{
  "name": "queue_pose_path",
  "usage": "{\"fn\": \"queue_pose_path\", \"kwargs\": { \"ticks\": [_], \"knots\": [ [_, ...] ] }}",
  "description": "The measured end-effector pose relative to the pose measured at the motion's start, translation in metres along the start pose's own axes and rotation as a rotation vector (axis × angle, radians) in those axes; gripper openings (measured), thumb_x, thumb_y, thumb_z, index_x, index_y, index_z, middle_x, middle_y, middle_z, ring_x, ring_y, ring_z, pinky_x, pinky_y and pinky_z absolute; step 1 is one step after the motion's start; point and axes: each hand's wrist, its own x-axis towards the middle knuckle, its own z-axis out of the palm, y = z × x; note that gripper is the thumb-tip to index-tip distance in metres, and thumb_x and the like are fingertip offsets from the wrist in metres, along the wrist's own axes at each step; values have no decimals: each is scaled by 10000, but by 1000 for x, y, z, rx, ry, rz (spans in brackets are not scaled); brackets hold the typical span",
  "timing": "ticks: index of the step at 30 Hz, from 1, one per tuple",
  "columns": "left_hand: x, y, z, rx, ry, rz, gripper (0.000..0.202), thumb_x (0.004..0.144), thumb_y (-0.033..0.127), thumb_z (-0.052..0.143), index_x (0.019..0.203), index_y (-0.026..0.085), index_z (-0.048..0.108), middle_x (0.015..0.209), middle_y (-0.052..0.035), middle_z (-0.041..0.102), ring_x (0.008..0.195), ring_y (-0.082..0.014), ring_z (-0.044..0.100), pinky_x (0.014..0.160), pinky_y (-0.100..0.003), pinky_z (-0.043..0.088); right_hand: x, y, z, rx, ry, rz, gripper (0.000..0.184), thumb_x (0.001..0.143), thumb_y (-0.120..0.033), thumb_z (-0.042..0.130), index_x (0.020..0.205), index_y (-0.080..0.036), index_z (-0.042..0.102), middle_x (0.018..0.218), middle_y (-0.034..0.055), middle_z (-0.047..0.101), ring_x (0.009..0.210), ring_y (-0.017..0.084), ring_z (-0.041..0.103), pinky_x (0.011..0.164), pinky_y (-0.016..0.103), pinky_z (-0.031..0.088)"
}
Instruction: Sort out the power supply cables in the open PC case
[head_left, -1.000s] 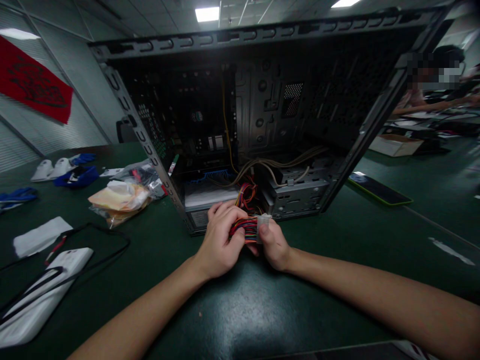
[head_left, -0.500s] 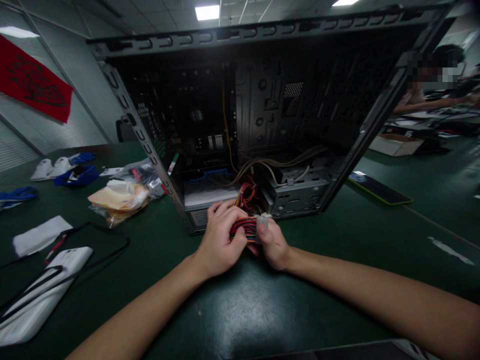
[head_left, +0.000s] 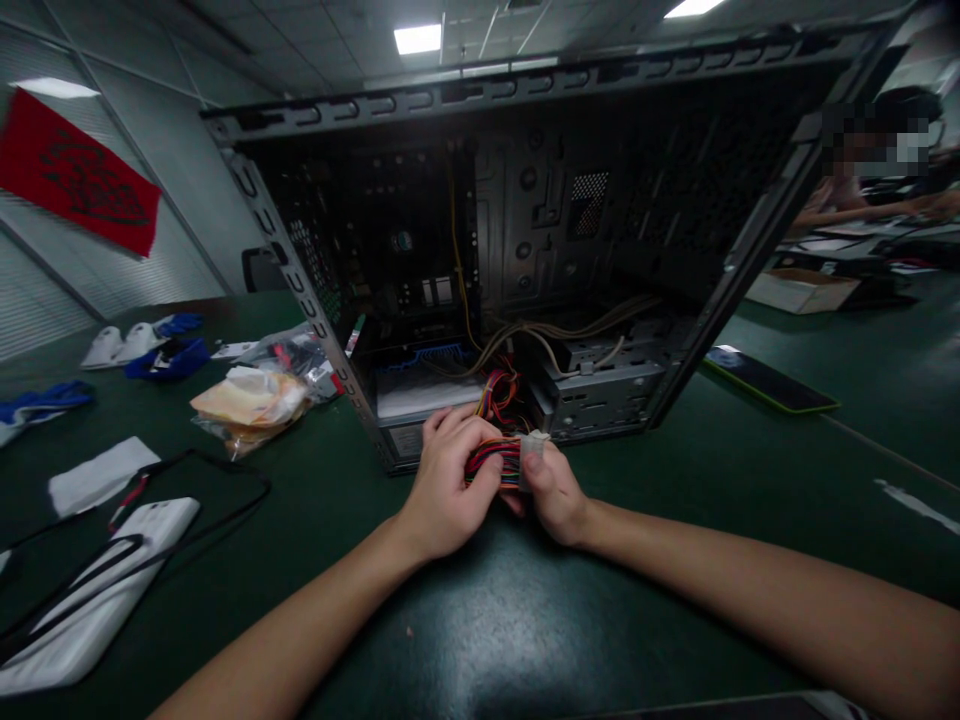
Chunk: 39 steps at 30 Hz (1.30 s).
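An open black computer case (head_left: pixel 525 90) stands on the green table (head_left: pixel 712 480) in front of me. A bundle of coloured wires (head_left: pixel 495 458) runs out of its lower front and ends in a white plastic connector (head_left: pixel 532 447). My left hand (head_left: pixel 446 480) is closed around the wire bundle. My right hand (head_left: pixel 553 492) pinches the connector, thumb on top. Both hands rest just in front of the case, close together. Inside the case I see a blue part (head_left: pixel 424 353), a metal drive cage (head_left: pixel 600 390) and beige cables.
Left of the case lie plastic bags with parts (head_left: pixel 255 390), blue and white gloves (head_left: pixel 142 345), white paper (head_left: pixel 97 475) and a white device with a black cord (head_left: pixel 97 590). A phone in a green case (head_left: pixel 769 380) lies at the right. Another person sits at the far right (head_left: pixel 847 195).
The view has shifted slightly, so the case and the hands sit a little further right and lower. My hands keep the same grip on the wires and the connector.
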Motion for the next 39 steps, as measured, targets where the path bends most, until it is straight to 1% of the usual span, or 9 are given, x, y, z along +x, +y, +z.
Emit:
{"fn": "queue_pose_path", "kwargs": {
  "ticks": [7,13,15,20,23,28,33,37,39],
  "knots": [
    [-2,-4,1,-16,-15,30,175,930,220,408,880,215,575,917,-34,669,1107,-238,549,1058,-428,249,0,0,0,17,-22,-19,652,998,-633,252,584,-186,485,475,-14,469,441,103,436,478,235,356],
    [-3,-9,3,61,-11,94,140,945,230,427,925,211,564,963,-51,667,1151,-242,533,1061,-432,257,0,2,0,-5,-10,0,669,996,-638,245,560,-187,478,457,-11,461,438,105,432,471,238,349],
    [-3,-9,3,53,-3,91,132,944,238,434,895,211,554,952,-51,668,1118,-240,550,1056,-432,268,0,2,0,-5,-6,-5,669,996,-636,240,562,-188,481,453,-11,461,431,105,432,462,237,346],
    [-2,-8,2,9,29,53,173,936,250,447,777,208,500,815,-27,631,963,-216,591,1026,-422,303,-1,4,-1,10,-6,-14,657,1001,-619,253,573,-186,497,453,-11,470,425,106,448,446,232,345],
    [-1,-6,1,14,3,35,181,946,265,439,797,211,529,853,-33,656,1018,-226,588,1043,-428,288,-2,7,-3,4,32,26,678,1005,-613,243,546,-186,501,431,-9,465,402,106,439,425,232,339],
    [-2,-6,1,53,-44,42,137,934,291,496,894,215,604,943,-48,705,1174,-262,547,1062,-440,262,2,1,-6,-40,207,38,694,1002,-598,305,464,-190,463,374,-13,424,366,102,431,407,235,328],
    [-3,-5,1,3,-35,24,149,934,270,512,906,212,647,980,-46,725,1194,-255,547,1075,-441,242,3,-3,-5,-39,188,23,697,991,-623,303,474,-189,475,376,-10,430,368,104,436,406,234,335],
    [-2,-3,0,-22,-21,-23,153,907,275,532,825,205,639,1055,-58,714,1169,-258,558,1073,-445,259,1,0,-4,-7,170,53,676,984,-631,308,509,-187,494,404,-8,446,378,105,432,389,229,326],
    [-2,-2,0,-28,-18,-36,156,901,275,517,800,206,613,1046,-58,705,1149,-253,563,1078,-445,267,1,1,-4,7,153,63,675,981,-639,305,519,-186,499,408,-7,449,379,106,430,384,228,325]
  ]
}}
